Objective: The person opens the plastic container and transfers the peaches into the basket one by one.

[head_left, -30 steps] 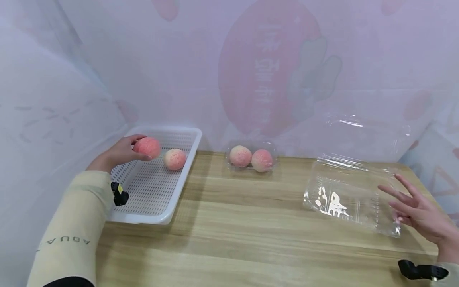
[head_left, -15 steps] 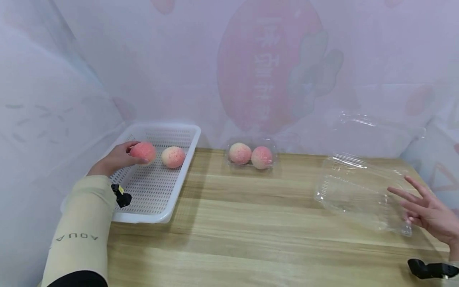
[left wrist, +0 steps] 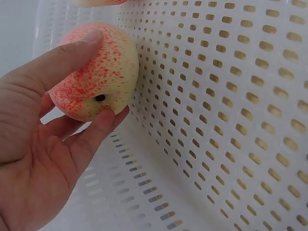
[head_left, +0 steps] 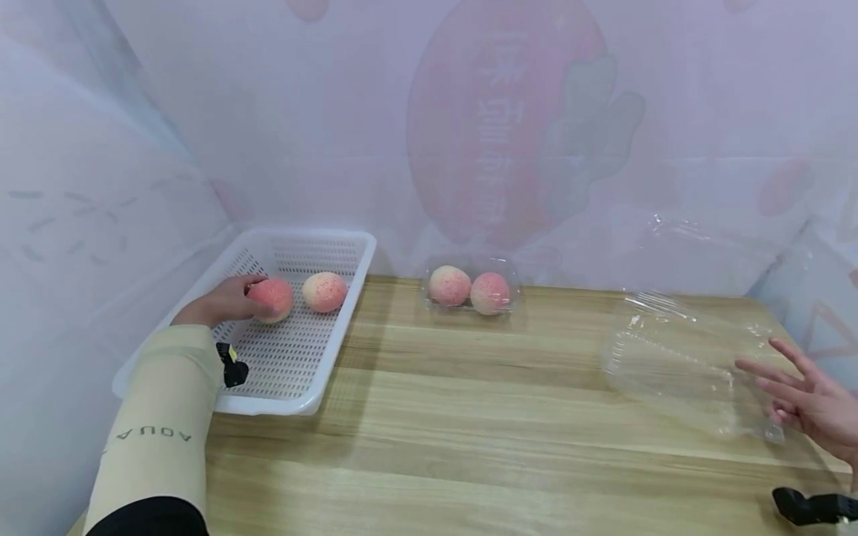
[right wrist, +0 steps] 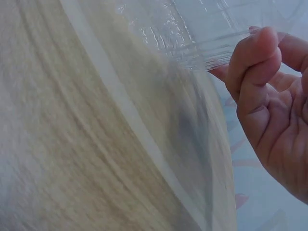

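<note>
My left hand (head_left: 224, 301) is inside the white perforated basket (head_left: 304, 372) and grips a pink-and-cream toy peach (head_left: 275, 299). Thumb and fingers wrap round the peach (left wrist: 108, 67) in the left wrist view, where a small dark hole shows in it. A second peach (head_left: 325, 291) lies in the basket beside it. At the right, two fingers of my right hand (head_left: 821, 409) stretch out while others curl at the near corner of a clear plastic clamshell (head_left: 677, 365) with its lid up. The clamshell (right wrist: 178, 29) meets the fingers in the right wrist view; part of the contact is hidden.
A small clear box (head_left: 470, 307) holding two peaches stands at the table's back middle. Printed cloth (head_left: 362, 134) hangs behind and at both sides. The wooden tabletop (head_left: 456, 447) spans between the basket and the clamshell.
My left hand has lowered the peach it grips, bringing it nearer the basket floor. The right hand and the clamshell have shifted right together. The boxed peaches have stayed put.
</note>
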{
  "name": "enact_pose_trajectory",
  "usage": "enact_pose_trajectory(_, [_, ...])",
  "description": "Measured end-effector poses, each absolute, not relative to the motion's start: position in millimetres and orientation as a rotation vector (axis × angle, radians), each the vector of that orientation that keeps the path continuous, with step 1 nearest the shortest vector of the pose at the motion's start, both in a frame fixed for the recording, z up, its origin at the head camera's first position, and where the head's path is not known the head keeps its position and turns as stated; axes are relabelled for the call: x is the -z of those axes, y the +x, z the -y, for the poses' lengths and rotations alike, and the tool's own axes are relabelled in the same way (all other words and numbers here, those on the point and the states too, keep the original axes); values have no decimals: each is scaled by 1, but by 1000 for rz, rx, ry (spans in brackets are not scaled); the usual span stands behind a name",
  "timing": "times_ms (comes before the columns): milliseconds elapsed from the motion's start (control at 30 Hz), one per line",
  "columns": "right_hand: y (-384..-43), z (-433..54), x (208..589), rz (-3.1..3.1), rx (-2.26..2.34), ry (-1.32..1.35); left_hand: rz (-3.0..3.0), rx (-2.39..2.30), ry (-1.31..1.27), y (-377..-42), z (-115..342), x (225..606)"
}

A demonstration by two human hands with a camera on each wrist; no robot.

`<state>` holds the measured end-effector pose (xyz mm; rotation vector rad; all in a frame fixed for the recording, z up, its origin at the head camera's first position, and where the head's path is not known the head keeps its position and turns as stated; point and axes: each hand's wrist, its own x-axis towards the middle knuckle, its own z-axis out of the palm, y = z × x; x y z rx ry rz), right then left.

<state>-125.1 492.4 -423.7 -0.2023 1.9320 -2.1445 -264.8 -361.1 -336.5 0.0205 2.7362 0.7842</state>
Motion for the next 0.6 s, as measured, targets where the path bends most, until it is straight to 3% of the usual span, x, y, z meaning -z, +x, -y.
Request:
enact_pose_trajectory(367, [-122, -490, 411, -2277, 1862, 160, -2648, -808, 37, -268, 358, 337])
enact_pose_trajectory(600, [-122, -503, 411, -2618, 1543, 128, -2621, -707, 41, -267, 351, 321])
